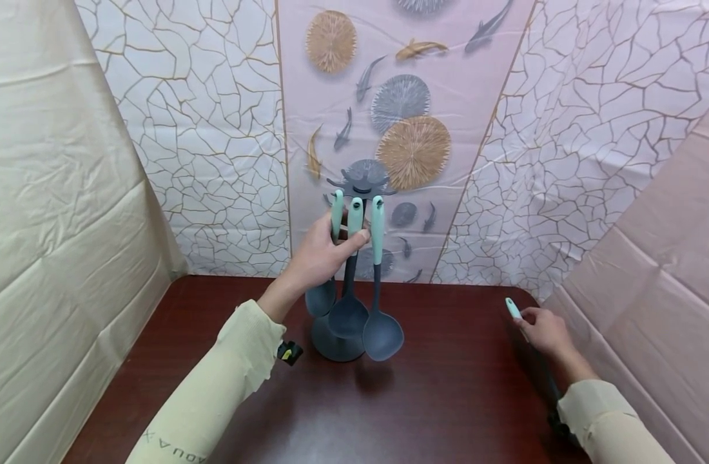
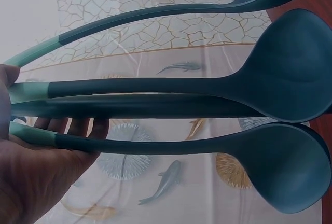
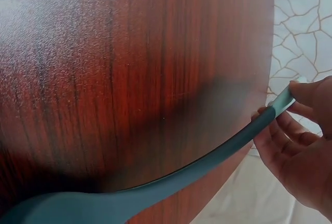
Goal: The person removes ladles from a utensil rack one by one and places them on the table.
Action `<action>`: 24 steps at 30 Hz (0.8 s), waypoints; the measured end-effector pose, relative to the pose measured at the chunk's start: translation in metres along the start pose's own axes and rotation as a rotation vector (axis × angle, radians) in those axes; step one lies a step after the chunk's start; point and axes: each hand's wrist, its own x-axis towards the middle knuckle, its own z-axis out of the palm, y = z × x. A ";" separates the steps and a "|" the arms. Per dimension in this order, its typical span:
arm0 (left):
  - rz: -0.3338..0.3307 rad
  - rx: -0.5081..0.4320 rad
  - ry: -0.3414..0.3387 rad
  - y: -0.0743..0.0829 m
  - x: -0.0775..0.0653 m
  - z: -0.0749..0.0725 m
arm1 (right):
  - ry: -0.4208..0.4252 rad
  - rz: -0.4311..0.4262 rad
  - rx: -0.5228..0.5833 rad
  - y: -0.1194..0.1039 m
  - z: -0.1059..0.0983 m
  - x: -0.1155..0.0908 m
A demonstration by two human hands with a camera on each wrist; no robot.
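A dark utensil stand (image 1: 338, 348) rises from a round base, with curved hooks (image 1: 361, 187) on top. Three mint-handled utensils hang in front: a left one with a rounded bowl (image 1: 321, 299), a middle ladle (image 1: 349, 317) and a right ladle (image 1: 383, 336). My left hand (image 1: 325, 251) grips the pole (image 2: 155, 106) and middle ladle handle together, thumb in front, fingers behind. Its thumb tip reaches the right ladle's handle (image 2: 36, 53). Far right, my right hand (image 1: 544, 332) pinches the mint handle (image 3: 284, 101) of a dark utensil (image 3: 181, 177); its wide end is cut off.
A dark red-brown table (image 1: 436, 399) lies beneath. Behind it hangs a patterned cloth (image 1: 215, 129) with fish and round motifs; plain cloths hang at the left (image 1: 58, 225) and right (image 1: 656, 290).
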 end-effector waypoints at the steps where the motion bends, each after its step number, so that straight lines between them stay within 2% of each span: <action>1: -0.001 0.006 0.003 0.000 0.000 0.000 | 0.003 -0.002 -0.008 0.000 0.000 0.000; 12: -0.014 -0.008 -0.006 -0.003 -0.005 -0.001 | -0.023 0.034 -0.047 0.005 0.011 -0.006; 24: -0.020 0.010 -0.003 0.002 0.000 -0.002 | -0.010 0.064 -0.054 0.007 0.014 -0.005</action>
